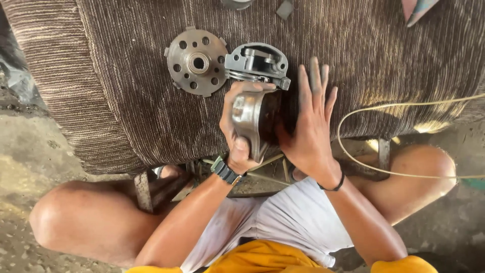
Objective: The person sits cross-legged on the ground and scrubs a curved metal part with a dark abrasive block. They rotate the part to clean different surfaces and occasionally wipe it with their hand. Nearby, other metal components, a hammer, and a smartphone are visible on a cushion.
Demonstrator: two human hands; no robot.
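Head view: the person sits with knees apart before a low surface draped in a brown striped cloth (151,111). The left hand (240,134) is closed around a curved grey metal casing (252,121), fingers wrapped over its top edge and thumb along its near side; the casing is held upright just above the near edge of the cloth. A dark watch (225,171) sits on the left wrist. The right hand (310,124) is open, fingers extended and together, the palm pressed flat against the right side of the casing; it grips nothing. A thin black band (333,184) circles the right wrist.

On the cloth, just beyond the left hand, lies a grey housing part (257,63) with raised bosses, touching or nearly touching the fingertips; contact cannot be confirmed. To its left, just beside it, rests a round metal disc (197,61) with a ring of holes and a central hub. A pale yellow cord (394,106) loops across the cloth's right side and over the right knee (424,167). The ground below is bare concrete (30,151)
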